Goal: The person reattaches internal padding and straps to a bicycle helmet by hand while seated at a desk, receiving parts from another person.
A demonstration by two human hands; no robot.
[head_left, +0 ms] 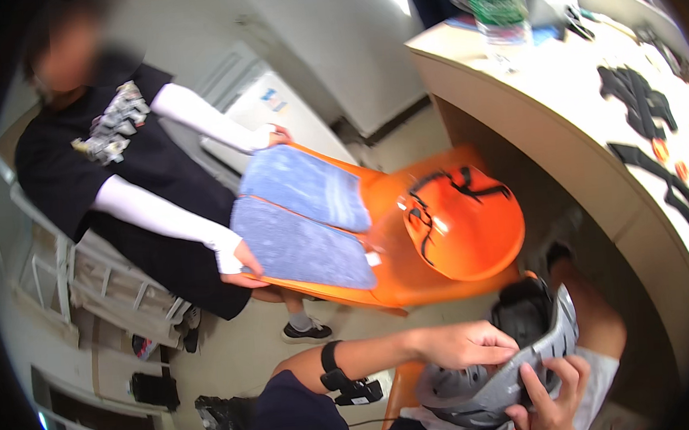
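Observation:
A grey foam helmet liner with dark padding inside rests tilted on my lap. My left hand reaches over it with curled fingers and pinches at its upper rim; what lies between the fingertips is hidden. On the near side, my right hand holds the liner's outer wall, its thumb and fingers bent against it. Ahead, an orange helmet shell with black straps lies hollow side up on the seat of an orange chair, apart from both hands.
A person in black with white sleeves grips the chair's back, which bears blue cloth pads. To the right curves a desk with a large bottle and black straps. A black bag lies on the floor.

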